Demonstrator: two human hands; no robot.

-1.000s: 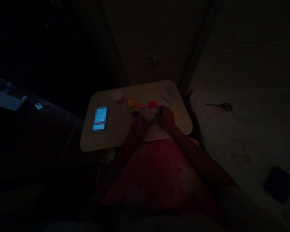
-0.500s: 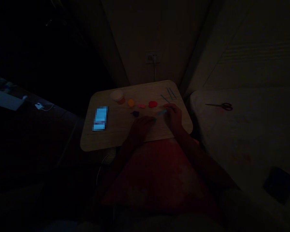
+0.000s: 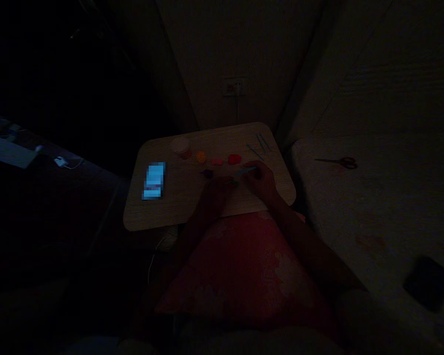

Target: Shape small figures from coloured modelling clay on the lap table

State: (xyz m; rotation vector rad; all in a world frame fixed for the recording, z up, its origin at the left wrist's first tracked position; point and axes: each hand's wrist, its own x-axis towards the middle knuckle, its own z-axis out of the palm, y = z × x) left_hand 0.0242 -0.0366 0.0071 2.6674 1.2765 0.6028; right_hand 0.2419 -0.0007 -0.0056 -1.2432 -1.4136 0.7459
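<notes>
In dim light, my left hand (image 3: 215, 193) rests low over the small wooden table, fingers closed at a small green lump (image 3: 235, 183) that looks like modelling clay. My right hand (image 3: 263, 181) grips a light-blue, flat stick-like tool (image 3: 245, 171), which points left above the green lump. Whether the tool touches the lump is too dark to tell. Beyond the hands lie a red lump (image 3: 234, 159), a pink lump (image 3: 217, 161) and an orange lump (image 3: 201, 157). A dark purple lump (image 3: 207, 173) sits just past my left fingers.
Three thin blue sticks (image 3: 261, 143) lie at the table's back right. A pale tub (image 3: 180, 147) stands back left, and a lit phone (image 3: 154, 181) lies at the left. Scissors (image 3: 342, 161) rest on the pale surface to the right. A wall socket (image 3: 234, 87) holds a plug.
My right hand has shifted slightly left and nearer, bringing the blue tool closer to my left hand. The left fingers have drawn up around the green lump. The picture is darker.
</notes>
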